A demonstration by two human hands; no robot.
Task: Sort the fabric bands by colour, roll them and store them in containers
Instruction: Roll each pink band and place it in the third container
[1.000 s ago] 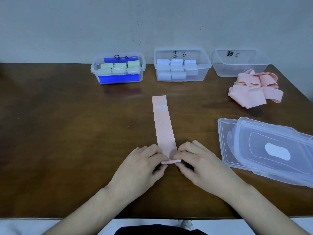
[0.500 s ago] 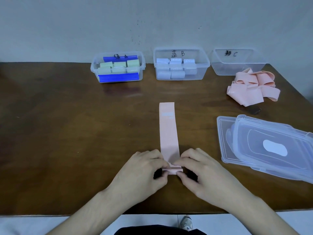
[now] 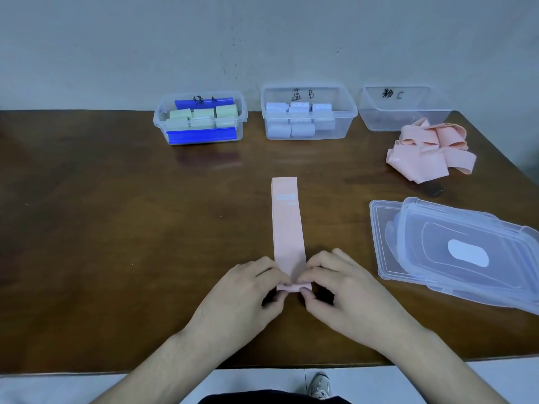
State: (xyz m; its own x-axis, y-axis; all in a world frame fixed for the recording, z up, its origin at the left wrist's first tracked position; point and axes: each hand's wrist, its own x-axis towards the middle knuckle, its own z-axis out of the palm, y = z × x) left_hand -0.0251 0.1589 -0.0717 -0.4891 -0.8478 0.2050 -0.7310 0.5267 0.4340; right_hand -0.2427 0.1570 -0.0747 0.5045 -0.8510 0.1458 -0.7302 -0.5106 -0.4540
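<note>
A pink fabric band (image 3: pixel 287 225) lies flat on the brown table (image 3: pixel 102 228), running away from me. Its near end is curled into a small roll. My left hand (image 3: pixel 248 290) and my right hand (image 3: pixel 341 287) pinch that roll from either side with thumbs and fingertips. A loose heap of pink bands (image 3: pixel 428 150) lies at the back right. Three clear containers stand along the wall: one with green rolls (image 3: pixel 201 118), one with pale blue rolls (image 3: pixel 306 115), and one marked C (image 3: pixel 402 109) with nothing visible inside.
Stacked clear lids (image 3: pixel 460 249) lie on the table to the right of my hands. A small dark object (image 3: pixel 434 189) sits just in front of the pink heap. The table's front edge is close to my forearms.
The band's far end has drawn nearer as the near end was rolled into a small roll; both hands stay at that end.
</note>
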